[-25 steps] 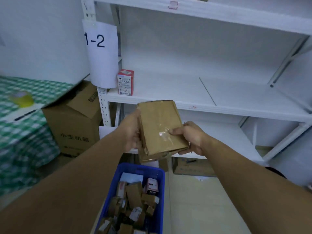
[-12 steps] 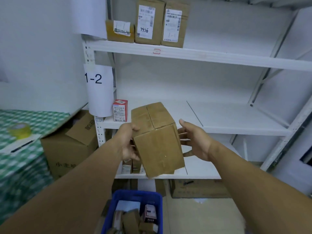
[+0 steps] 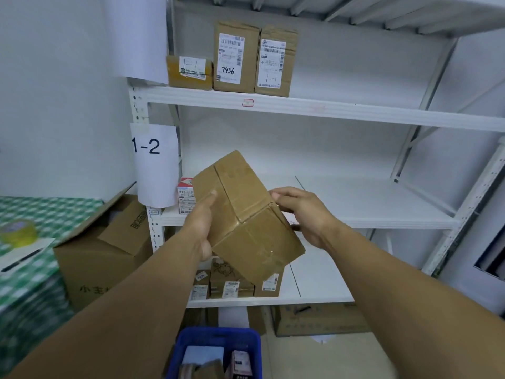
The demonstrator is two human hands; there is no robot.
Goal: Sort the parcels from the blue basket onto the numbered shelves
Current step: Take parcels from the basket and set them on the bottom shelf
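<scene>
Cardboard, brown and plain, makes up the parcel (image 3: 246, 192), which is held in the air and tilted, one corner pointing down, in front of the middle shelf (image 3: 355, 203) and above the blue basket (image 3: 216, 336). It rests on no surface. The left hand (image 3: 200, 228) grips its left side, thumb laid on the upper face and the remaining fingers hidden underneath. The right hand (image 3: 303, 214) lies against the right side with fingers fairly straight, fingertips touching the far upper edge; its thumb cannot be seen. No address label shows on the visible faces. Clear glossy tape runs along the centre seam and the edges. Assessment: the walls look stiff and square, with no crushing, so the box should bear a firm squeeze. Its weight cannot be read directly; two hands carry it without visible strain, which suggests light to moderate. The taped strips are likely slick, so bare cardboard is the better contact. Recommended hold is on opposite side faces, palms flat, or one hand under the low corner. The paper sign (image 3: 153, 160) on the upright reads 1-2. A small red-and-white carton (image 3: 185, 195) stands at the shelf's left end, just behind the parcel. Risk noted: the tilt could let it slide from the flat right hand.
</scene>
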